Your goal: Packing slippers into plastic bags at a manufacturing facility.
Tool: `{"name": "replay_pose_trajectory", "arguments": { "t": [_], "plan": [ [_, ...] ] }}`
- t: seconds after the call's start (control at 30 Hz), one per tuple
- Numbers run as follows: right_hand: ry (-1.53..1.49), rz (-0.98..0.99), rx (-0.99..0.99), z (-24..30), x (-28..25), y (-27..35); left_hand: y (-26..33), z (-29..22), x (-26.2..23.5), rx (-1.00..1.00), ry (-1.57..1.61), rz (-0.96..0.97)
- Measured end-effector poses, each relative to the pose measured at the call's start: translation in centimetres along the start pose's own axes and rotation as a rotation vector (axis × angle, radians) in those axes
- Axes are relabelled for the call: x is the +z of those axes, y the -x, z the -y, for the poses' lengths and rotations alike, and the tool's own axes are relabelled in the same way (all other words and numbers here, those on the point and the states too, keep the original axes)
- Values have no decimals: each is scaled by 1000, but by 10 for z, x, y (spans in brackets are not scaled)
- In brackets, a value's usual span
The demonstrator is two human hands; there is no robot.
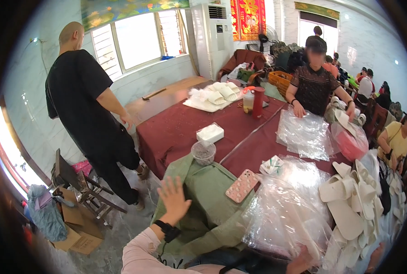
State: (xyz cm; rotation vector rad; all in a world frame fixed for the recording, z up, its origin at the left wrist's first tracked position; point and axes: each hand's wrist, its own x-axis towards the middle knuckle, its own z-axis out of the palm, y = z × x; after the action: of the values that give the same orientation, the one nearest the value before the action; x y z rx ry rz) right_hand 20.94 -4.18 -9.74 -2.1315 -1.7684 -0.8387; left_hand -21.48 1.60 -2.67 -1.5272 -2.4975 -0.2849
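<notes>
My left hand (173, 200) is spread flat with fingers apart on a green cloth (203, 205) draped over the near table edge. It holds nothing. At the lower edge, my right hand (305, 260) is beside a stack of clear plastic bags (288, 208); its fingers are blurred and partly hidden by the plastic. A phone in a pink patterned case (241, 186) lies between the cloth and the bags. Cream slippers (349, 196) are heaped to the right of the bags. Beyond my left hand stands a clear round tub (203, 153) with dark contents.
A dark red cloth (176, 137) covers the table. On it are a white tissue pack (210, 133), a red flask (258, 102) and more slippers (221, 92). Across stands a person (320, 86) handling clear bags; another person (84, 100) stands left, near a chair (82, 182) and cardboard box (78, 228).
</notes>
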Motion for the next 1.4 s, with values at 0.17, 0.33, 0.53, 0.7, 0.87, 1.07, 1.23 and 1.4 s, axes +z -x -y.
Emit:
{"name": "replay_pose_trajectory", "arguments": {
  "t": [0.17,0.33,0.53,0.7,0.87,1.07,1.23,1.4],
  "plan": [
    [-276,-266,-217,44,-83,-36,2,70,50,-432,-105,253],
    [-1813,301,-13,128,-124,-58,-11,169,134,-238,180,82],
    [-1878,824,-122,197,-86,-55,-63,198,134,-301,770,-78],
    [-1587,573,-466,167,-64,-61,-82,165,120,-226,458,-31],
    [-1375,399,-232,99,-44,-77,-66,73,69,-189,471,39],
    [-818,259,-92,43,-8,-72,-26,-50,0,307,160,-348],
    [-407,574,-31,22,4,-57,7,-135,-11,874,564,-33],
    [-465,482,-36,17,9,-43,59,-209,16,1203,577,24]
  ]
}}
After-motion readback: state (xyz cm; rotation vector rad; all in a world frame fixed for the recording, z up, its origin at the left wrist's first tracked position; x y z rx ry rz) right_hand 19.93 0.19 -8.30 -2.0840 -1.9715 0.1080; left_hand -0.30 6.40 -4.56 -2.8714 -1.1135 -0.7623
